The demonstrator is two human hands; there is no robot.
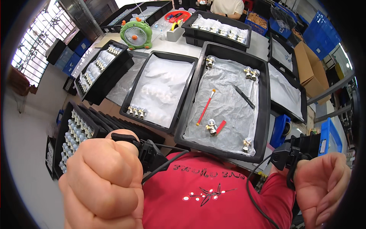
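Note:
My left hand (103,179) is raised close to the camera as a tight fist, with nothing showing in it. At the right, my right hand (322,187) is up too, its fingers curled in and nothing visible between them. Both wrists wear straps with small black devices. In front of me sits a black tray (185,128) lined with thin white sheet. On it lie a red-handled brush (206,107), black pen-like tools (244,97) and a flat red piece (221,127) beside a small white-haired figurine (211,126). More figurines (250,73) stand at its corners. Neither hand touches these.
Left of it, another lined tray (127,111) holds a few figurines at its near corner. Trays full of figurines stand at far left (91,97), lower left (91,128) and back (213,37). A green fan (135,34), cardboard box (310,70) and seated person (227,7) are around.

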